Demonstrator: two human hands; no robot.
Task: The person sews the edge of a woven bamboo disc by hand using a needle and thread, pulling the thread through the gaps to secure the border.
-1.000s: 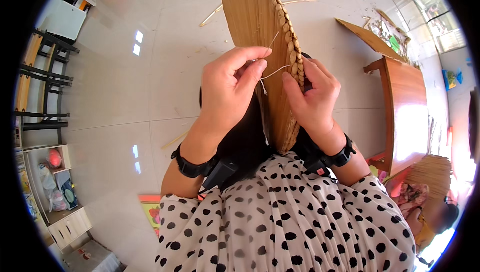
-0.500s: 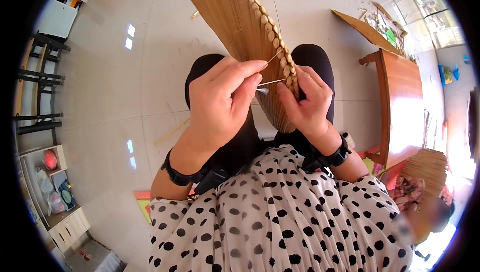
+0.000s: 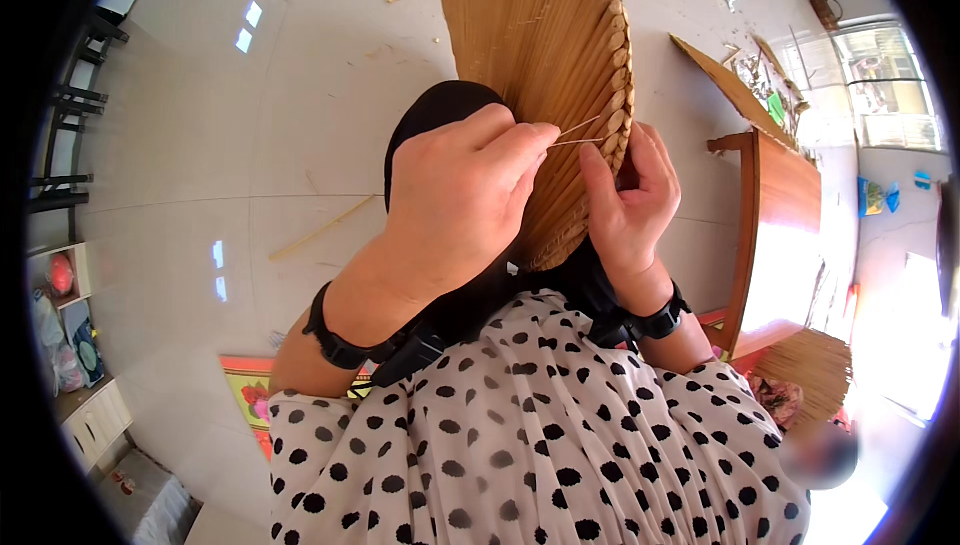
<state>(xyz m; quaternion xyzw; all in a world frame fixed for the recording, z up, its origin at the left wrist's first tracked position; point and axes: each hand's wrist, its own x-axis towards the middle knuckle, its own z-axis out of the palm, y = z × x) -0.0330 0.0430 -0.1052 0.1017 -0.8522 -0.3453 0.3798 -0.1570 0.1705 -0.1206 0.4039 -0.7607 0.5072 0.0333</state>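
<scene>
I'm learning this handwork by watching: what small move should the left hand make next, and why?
Probably guide the upper thin strand into the braided edge of the straw piece. The left hand pinches that strand, its far end points toward the edge, and the right hand grips the edge. Whether it already touches is too fine to tell.

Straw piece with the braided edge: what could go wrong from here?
1. The left hand pinches a thin needle-like piece pointing at the braided edge; a slip might prick the right hand, whose thumb is close by.
2. The pale thread looks fine, so a hard pull could snap it.
3. The straw piece stands tall above the right hand's hold, so it might tip.
</scene>
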